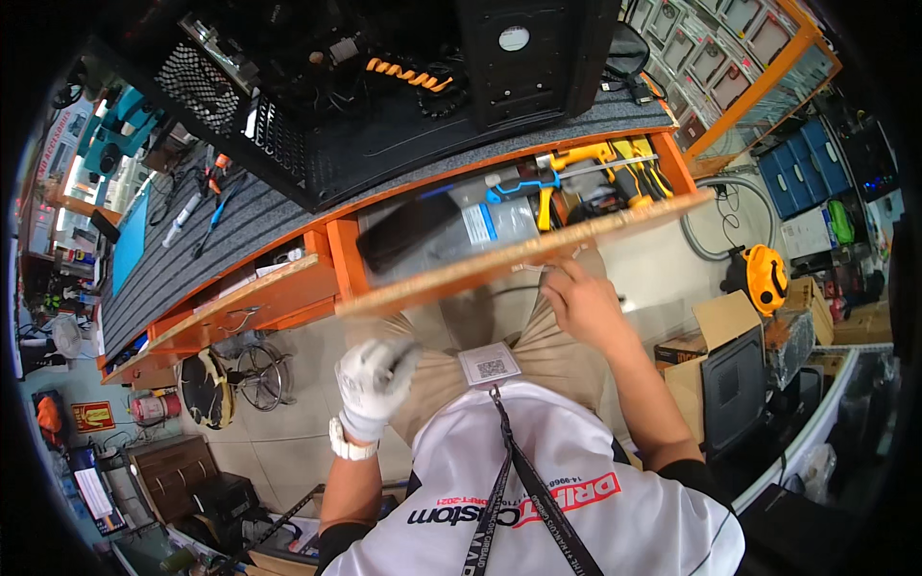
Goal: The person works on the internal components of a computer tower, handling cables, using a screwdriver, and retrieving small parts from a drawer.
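Observation:
My right hand (583, 304), bare, has its fingers bent at the metal pull on the front of an open wooden drawer (451, 280). Inside the drawer lie yellow-and-black hand tools (642, 178), a blue-handled tool (523, 185), a clear plastic bag (504, 223) with a blue-and-white label, and a long black object (408, 232) that is blurred. My left hand (376, 381) wears a white glove with grey finger fronts. It hangs in front of my body, apart from the drawer, fingers curled in and slightly blurred, with nothing seen in them.
An open black computer case (384, 144) stands on the grey striped bench mat (245, 226) above the drawer. Cutters and screwdrivers (213, 182) lie left of it. A second drawer (240, 300) is partly out. Rightward are a yellow vacuum cleaner (764, 278) and a cardboard box (725, 326).

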The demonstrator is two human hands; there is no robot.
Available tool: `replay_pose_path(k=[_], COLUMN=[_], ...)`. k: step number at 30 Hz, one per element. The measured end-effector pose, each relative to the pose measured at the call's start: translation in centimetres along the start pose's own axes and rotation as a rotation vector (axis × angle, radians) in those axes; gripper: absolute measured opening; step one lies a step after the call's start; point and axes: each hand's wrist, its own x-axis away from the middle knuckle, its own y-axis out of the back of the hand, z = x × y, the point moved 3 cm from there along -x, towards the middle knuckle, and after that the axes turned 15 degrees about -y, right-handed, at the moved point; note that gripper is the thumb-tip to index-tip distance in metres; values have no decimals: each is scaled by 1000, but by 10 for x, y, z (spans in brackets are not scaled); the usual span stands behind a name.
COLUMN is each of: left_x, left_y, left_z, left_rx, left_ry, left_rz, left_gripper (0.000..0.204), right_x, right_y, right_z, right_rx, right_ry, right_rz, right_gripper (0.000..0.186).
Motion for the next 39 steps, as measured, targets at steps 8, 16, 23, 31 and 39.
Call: replay_pose_path(k=[8, 16, 23, 31, 39], left_x=[-57, -147, -264, -279, -240], left_y=[24, -19, -135, -174, -24], left_z=[-41, -4, -46, -62, -140], left_rx=[204, 406, 301, 171, 774], left_ry=[-522, -598, -254, -234, -281], left_rz=[90, 166, 540, 628, 781], left_gripper=[34, 19, 46, 46, 42], right_x=[49, 56, 79, 88, 68], right_y=[82, 90, 107, 133, 124], right_z=[117, 26, -53, -59, -30], right_rx=[-413, -358, -826, -917, -957], right_ry=[296, 97, -459, -424, -258], right_rz=[-88, -408, -576, -560, -467], right_gripper=[30, 7, 23, 22, 20])
